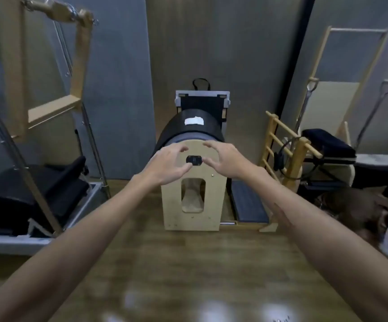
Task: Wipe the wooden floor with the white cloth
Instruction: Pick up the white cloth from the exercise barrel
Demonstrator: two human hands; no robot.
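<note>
Head view, two empty hands (196, 162), one white cloth (194, 121)

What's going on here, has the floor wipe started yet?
Not yet, by the look of it. Both bare hands are stretched out toward the wooden end panel of a barrel-shaped exercise unit, the left hand and right hand open on either side of a small black fitting, holding nothing. The white cloth lies on top of the black barrel beyond them. The wooden floor in front is bare, with light glare in places.
</note>
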